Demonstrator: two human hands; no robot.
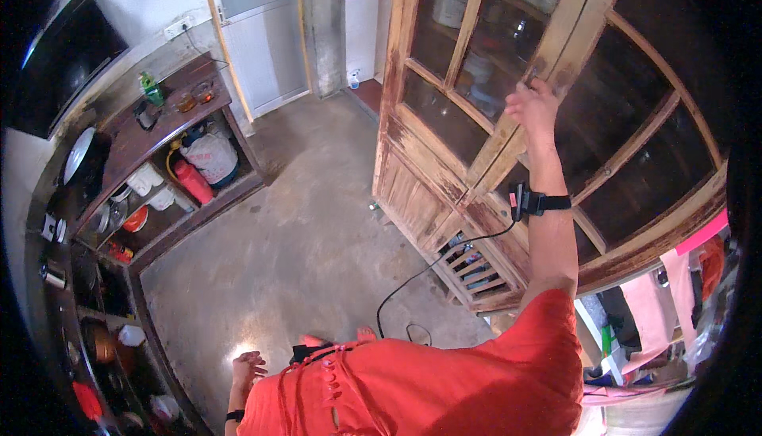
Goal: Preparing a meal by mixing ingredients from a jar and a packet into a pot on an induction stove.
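A wooden cabinet (425, 222) with glass-paned upper doors stands before me on the right, its varnish worn. My right hand (534, 109) is raised to the stile where the two doors (571, 37) meet. Its fingers are bent around a small door catch (530, 76), mostly hidden by them; the doors look closed. Behind the panes are dishes and a white container (450, 3). My left hand (249, 367) hangs low beside my body, fingers loosely bent and apart, holding nothing. Below it is the concrete floor (286, 245).
A dark wooden sideboard (172, 111) along the left wall holds a green bottle (151, 89), glass jars (193, 98) and a red cylinder (193, 181). A black cable (411, 275) trails from my right wrist device. A door (262, 49) stands at the back; cloths (646, 317) hang at right.
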